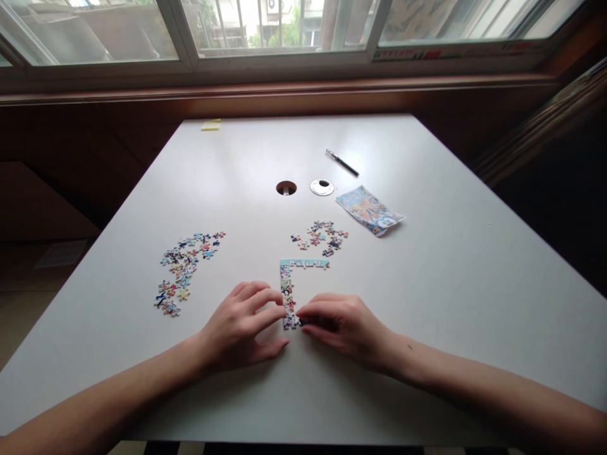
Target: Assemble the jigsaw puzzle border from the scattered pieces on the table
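Observation:
A partly joined jigsaw puzzle border [287,287] lies on the white table, with a light blue top strip and a multicoloured left side. At its lower left edge rests my left hand [247,323], fingers apart and fingertips touching or close to the border. My right hand [339,325] pinches a dark puzzle piece [302,321] against the border's bottom end; the fingers partly hide it. Loose puzzle pieces [183,265] spread to the left of my left hand. Another small group of loose pieces [322,235] lies just beyond the top strip.
Behind the pieces, a creased picture sheet [370,210] lies on the white table [450,272]. A black pen [342,162], a round cover [322,187] and a cable hole [286,188] are farther back. A yellow sticky note [211,125] is at the far edge, below the window.

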The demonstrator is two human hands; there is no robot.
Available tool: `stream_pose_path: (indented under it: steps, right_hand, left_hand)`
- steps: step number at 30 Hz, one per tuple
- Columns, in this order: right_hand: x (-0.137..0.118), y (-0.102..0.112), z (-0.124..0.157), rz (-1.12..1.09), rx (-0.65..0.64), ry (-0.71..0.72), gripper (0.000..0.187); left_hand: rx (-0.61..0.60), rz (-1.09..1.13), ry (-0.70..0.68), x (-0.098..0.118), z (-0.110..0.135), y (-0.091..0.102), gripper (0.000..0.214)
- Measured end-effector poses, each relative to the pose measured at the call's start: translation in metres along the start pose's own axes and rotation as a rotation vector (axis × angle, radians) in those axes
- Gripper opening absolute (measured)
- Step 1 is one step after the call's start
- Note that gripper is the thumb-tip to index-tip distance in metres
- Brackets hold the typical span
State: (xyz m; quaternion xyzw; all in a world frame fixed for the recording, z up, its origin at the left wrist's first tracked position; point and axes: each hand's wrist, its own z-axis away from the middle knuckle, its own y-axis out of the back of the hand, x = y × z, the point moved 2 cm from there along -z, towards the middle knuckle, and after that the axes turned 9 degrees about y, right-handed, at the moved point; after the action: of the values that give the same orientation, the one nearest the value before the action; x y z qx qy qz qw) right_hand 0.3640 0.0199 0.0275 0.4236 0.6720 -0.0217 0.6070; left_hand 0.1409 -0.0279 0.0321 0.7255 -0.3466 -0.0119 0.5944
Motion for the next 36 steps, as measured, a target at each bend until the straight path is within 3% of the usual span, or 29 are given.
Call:
stream_pose_path:
  steps: [6,9,16,27,32,36]
  right_hand:
    - [-0.003,-0.006,0.014,0.163,-0.129,0.15,0.021]
    - [-0.007,-0.007,0.014,0.275,-0.176,0.216,0.025]
    - [-0.01,-0.01,0.018,0.292,-0.118,0.3,0.021]
    - [-0.018,-0.004,0.018,0.284,-0.131,0.388,0.025]
    - [-0.02,-0.008,0.018,0.251,-0.141,0.307,0.023]
    - [-0.019,-0.007,0.018,0.358,-0.151,0.283,0.022]
  left_hand:
    - [-0.115,-0.043,0.137,-0.002,-0.009,0.001,0.068]
    - [-0.142,-0.017,0.198,-0.005,-0.011,0.001,0.077]
    - [-0.16,-0.002,0.216,-0.006,-0.011,-0.001,0.08]
    - [-0.22,-0.067,0.212,-0.006,-0.016,-0.002,0.08]
    - [-0.191,-0.023,0.196,-0.006,-0.016,0.0,0.088]
    - [-0.137,0.062,0.178,-0.005,-0.016,0.007,0.077]
